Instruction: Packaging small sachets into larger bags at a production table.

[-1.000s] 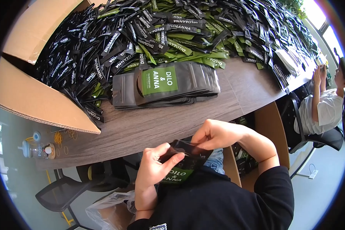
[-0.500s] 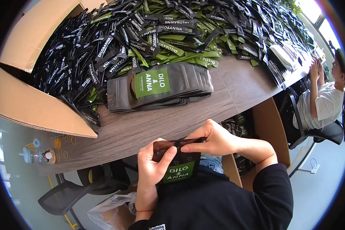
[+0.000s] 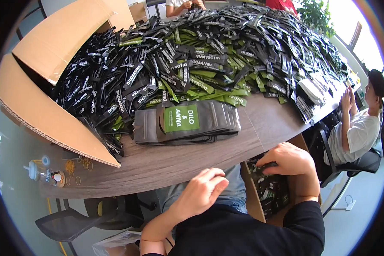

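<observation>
My left hand (image 3: 202, 190) hovers in front of the table edge, its fingers loosely bent, thumb apart, nothing in them. To the right, my right hand (image 3: 292, 160) reaches over an open cardboard box (image 3: 255, 198) beside my legs. A dark strip, seemingly the edge of a black pouch (image 3: 267, 165), shows between its thumb and fingers; the rest is hidden. Inside the box lie several black packages (image 3: 271, 192). On the table sits a stack of flat black pouches (image 3: 217, 121), the top one with a green label (image 3: 181, 118).
A large heap of black and green stick packets (image 3: 209, 64) covers the far table. At left, a tipped cardboard carton (image 3: 51, 115) spills packets; rubber bands (image 3: 70, 167) and a bottle (image 3: 45, 173) lie near it. A co-worker (image 3: 354, 128) sits at right; other people are beyond the heap.
Both hands held a black pouch at my lap. My left hand has let go; my right hand has moved right, over the box. The view has shifted, showing more of the far side.
</observation>
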A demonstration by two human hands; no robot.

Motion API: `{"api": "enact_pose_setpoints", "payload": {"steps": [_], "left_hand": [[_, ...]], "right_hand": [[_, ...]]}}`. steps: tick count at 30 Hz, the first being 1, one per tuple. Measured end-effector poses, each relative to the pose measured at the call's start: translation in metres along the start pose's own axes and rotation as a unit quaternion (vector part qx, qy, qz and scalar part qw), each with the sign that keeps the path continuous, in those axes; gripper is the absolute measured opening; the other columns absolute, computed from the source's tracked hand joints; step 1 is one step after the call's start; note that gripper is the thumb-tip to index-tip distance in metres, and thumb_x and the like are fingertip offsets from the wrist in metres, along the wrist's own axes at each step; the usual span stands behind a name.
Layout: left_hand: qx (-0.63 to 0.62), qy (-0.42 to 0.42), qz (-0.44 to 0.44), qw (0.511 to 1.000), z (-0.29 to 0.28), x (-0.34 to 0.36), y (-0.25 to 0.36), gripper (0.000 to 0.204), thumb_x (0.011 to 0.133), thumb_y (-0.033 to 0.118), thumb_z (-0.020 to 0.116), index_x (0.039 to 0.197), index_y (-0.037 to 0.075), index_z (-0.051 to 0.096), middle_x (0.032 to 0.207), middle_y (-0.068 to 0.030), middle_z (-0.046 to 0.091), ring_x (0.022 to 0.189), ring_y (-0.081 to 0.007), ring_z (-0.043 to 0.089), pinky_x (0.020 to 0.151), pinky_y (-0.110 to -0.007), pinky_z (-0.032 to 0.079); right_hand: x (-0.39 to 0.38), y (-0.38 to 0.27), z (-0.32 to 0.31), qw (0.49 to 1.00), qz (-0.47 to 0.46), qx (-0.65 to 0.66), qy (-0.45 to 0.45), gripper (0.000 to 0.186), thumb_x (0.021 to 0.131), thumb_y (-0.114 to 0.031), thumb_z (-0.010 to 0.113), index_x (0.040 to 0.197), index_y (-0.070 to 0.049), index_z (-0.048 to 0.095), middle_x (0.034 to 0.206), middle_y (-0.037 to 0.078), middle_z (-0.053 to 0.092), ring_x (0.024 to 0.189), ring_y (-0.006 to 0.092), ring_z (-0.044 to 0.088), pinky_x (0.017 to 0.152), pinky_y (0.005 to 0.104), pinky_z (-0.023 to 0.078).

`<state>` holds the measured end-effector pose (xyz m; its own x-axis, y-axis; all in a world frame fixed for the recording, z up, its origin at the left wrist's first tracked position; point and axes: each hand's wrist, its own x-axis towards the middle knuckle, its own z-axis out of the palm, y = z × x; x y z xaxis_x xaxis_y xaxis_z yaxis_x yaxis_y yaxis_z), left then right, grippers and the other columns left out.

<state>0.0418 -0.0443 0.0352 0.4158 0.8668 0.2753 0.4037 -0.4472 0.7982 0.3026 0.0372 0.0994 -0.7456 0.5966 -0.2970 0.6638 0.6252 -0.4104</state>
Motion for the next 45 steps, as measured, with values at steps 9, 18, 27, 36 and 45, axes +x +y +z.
{"api": "enact_pose_setpoints", "payload": {"steps": [9,18,27,36,45], "left_hand": [[0.349,0.069,0.015,0.934,-0.025,0.076,-0.068,0.073,0.081,0.043,0.063,0.133,0.0,0.036,0.138,-0.0268,0.032,0.13,-0.0366,0.032,0.106,-0.043,0.029],[0.352,0.178,0.005,0.919,-0.03,0.06,-0.08,0.05,0.075,0.044,0.067,0.103,0.002,0.065,0.114,-0.0177,0.057,0.108,-0.0297,0.052,0.092,-0.039,0.039],[0.303,0.275,0.013,0.912,-0.031,0.065,-0.081,0.01,0.084,0.006,0.054,0.088,-0.003,0.056,0.078,-0.0147,0.063,0.079,-0.0299,0.061,0.075,-0.038,0.044],[0.258,0.392,0.008,0.883,-0.038,0.059,-0.077,0.009,0.085,0.005,0.053,0.08,-0.001,0.054,0.067,-0.0136,0.056,0.06,-0.0305,0.056,0.055,-0.039,0.044],[0.34,0.505,0.107,0.786,-0.044,0.0,0.0,0.024,0.082,0.002,0.056,0.103,-0.009,0.062,0.097,-0.0193,0.065,0.079,-0.0307,0.062,0.069,-0.036,0.05]], "right_hand": [[0.171,0.006,-0.024,0.912,-0.188,-0.058,0.36,0.046,0.072,-0.01,0.067,0.116,-0.003,0.056,0.117,0.018,0.056,0.103,0.0342,0.056,0.088,0.0381,0.046],[0.258,0.04,-0.018,0.895,-0.179,-0.055,0.405,0.039,0.07,-0.005,0.068,0.108,-0.002,0.061,0.106,0.016,0.062,0.095,0.0326,0.06,0.082,0.0379,0.049],[0.227,0.042,-0.042,0.735,-0.109,0.407,0.532,0.016,0.081,-0.007,0.068,0.095,0.001,0.065,0.09,0.002,0.066,0.071,0.005,0.054,0.061,0.022,0.045],[0.136,0.022,-0.026,0.518,-0.171,0.467,0.696,0.016,0.091,-0.003,0.051,0.093,-0.006,0.036,0.069,0.005,0.055,0.054,0.0105,0.052,0.052,0.0229,0.044],[0.092,0.019,0.078,0.638,-0.099,0.332,0.688,0.006,0.085,-0.001,0.061,0.088,0.003,0.061,0.057,0.001,0.058,0.05,0.0078,0.053,0.048,0.0229,0.042]]}}
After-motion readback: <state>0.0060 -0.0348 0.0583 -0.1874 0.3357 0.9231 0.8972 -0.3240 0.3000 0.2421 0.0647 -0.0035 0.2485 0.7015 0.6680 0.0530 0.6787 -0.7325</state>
